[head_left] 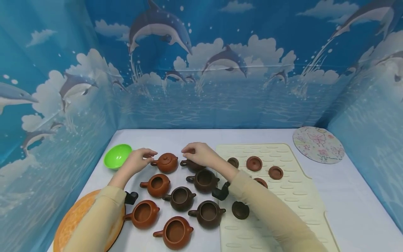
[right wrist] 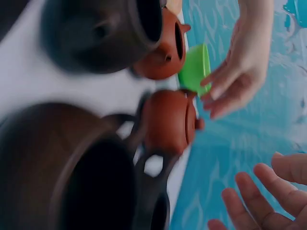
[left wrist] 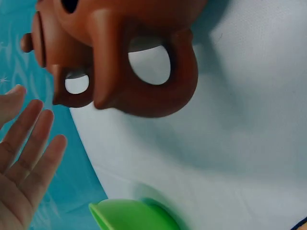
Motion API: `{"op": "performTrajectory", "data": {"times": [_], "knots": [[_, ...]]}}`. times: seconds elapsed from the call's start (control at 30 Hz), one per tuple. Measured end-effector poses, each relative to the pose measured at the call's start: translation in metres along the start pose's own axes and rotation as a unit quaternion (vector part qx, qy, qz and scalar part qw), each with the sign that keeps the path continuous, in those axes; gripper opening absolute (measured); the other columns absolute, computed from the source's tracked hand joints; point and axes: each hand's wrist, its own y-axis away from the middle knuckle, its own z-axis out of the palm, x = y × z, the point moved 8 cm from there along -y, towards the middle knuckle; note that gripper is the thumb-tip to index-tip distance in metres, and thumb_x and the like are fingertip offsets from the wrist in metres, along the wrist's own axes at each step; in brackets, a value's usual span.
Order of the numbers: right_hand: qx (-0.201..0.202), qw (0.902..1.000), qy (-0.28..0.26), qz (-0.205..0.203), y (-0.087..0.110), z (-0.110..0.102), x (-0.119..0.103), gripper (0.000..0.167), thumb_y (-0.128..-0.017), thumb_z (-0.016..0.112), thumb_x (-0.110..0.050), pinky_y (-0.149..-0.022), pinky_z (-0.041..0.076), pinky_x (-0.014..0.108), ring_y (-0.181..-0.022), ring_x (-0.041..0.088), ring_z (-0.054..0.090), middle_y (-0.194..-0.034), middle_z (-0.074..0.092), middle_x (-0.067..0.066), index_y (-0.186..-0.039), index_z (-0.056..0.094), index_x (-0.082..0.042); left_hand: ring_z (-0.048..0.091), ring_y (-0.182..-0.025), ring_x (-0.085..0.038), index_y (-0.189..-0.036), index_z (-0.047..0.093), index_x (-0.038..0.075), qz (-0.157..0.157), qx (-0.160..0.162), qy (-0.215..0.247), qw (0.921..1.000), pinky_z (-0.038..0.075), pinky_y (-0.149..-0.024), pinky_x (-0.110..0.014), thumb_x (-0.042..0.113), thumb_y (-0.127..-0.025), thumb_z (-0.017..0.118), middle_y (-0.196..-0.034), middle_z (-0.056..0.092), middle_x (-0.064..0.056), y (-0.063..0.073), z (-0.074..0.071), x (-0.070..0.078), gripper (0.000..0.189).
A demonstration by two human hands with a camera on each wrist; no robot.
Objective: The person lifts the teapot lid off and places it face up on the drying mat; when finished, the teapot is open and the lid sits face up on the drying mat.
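My left hand [head_left: 140,161], fingers loosely bent and holding nothing, hovers beside the handle of a reddish-brown clay teapot [head_left: 168,163] whose lid is on. In the left wrist view, the fingers of that hand [left wrist: 26,165] are spread near this teapot [left wrist: 72,57]. My right hand [head_left: 199,154] is above a dark brown teapot [head_left: 190,166] and hides most of its top. Nothing shows between the right fingers [right wrist: 247,189] in the right wrist view. Nearer me stand several lidless teapots, reddish ones [head_left: 151,190] on the left and dark ones [head_left: 199,185] on the right.
Several loose teapot lids [head_left: 254,163] lie on a cream mat [head_left: 292,196] at right, partly under my right forearm. A green bowl [head_left: 117,156] stands back left. An orange round board [head_left: 73,217] lies front left, and a patterned disc [head_left: 318,145] back right. Dolphin-print curtains [head_left: 214,101] enclose the table.
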Motion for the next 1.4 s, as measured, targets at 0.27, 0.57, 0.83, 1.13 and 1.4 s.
{"op": "performTrajectory", "data": {"times": [0.27, 0.57, 0.83, 1.13, 1.4], "knots": [[-0.025, 0.9995, -0.005, 0.019, -0.042, 0.046, -0.025, 0.024, -0.098, 0.061, -0.018, -0.089, 0.054, 0.036, -0.110, 0.023, 0.064, -0.118, 0.070, 0.008, -0.119, 0.070, -0.009, 0.065, -0.110, -0.035, -0.121, 0.069, 0.004, -0.027, -0.041, -0.015, 0.9987, 0.054, -0.092, -0.048, 0.006, -0.094, 0.063, -0.118, 0.069, -0.018, -0.009, 0.016, 0.000, 0.028], [-0.028, 0.9939, 0.107, 0.003, -0.054, 0.072, -0.029, 0.032, -0.098, 0.061, -0.018, -0.090, 0.055, 0.029, -0.114, 0.020, 0.064, -0.124, 0.067, 0.009, -0.129, 0.066, -0.008, 0.067, -0.105, -0.033, -0.114, 0.070, 0.002, -0.024, -0.035, -0.018, 0.9989, 0.055, -0.088, -0.044, 0.001, -0.092, 0.064, -0.112, 0.072, -0.018, -0.013, 0.022, 0.004, 0.023], [-0.010, 0.9892, 0.145, -0.022, -0.055, 0.074, -0.032, 0.013, -0.095, 0.066, -0.015, -0.076, 0.052, 0.025, -0.093, 0.016, 0.064, -0.103, 0.069, 0.006, -0.107, 0.067, -0.010, 0.070, -0.094, -0.029, -0.107, 0.070, 0.002, -0.019, -0.032, -0.016, 0.9992, 0.056, -0.081, -0.041, -0.003, -0.090, 0.066, -0.100, 0.074, -0.018, -0.013, 0.023, 0.002, 0.018], [0.024, 0.9877, 0.151, -0.034, -0.054, 0.066, -0.036, 0.005, -0.093, 0.068, -0.015, -0.068, 0.049, 0.022, -0.084, 0.013, 0.061, -0.091, 0.067, 0.003, -0.092, 0.066, -0.011, 0.069, -0.085, -0.024, -0.107, 0.069, 0.002, -0.024, -0.022, -0.032, 0.9990, 0.056, -0.072, -0.036, -0.005, -0.089, 0.065, -0.094, 0.074, -0.015, -0.015, 0.021, 0.005, 0.020], [0.050, 0.9953, 0.083, -0.009, -0.045, 0.051, -0.030, 0.004, -0.093, 0.067, -0.013, -0.063, 0.048, 0.020, -0.079, 0.012, 0.062, -0.091, 0.071, 0.005, -0.093, 0.067, -0.009, 0.069, -0.090, -0.026, -0.108, 0.069, 0.002, -0.024, -0.026, -0.030, 0.9989, 0.056, -0.075, -0.037, -0.006, -0.089, 0.063, -0.098, 0.074, -0.017, -0.013, 0.023, 0.004, 0.021]]}}
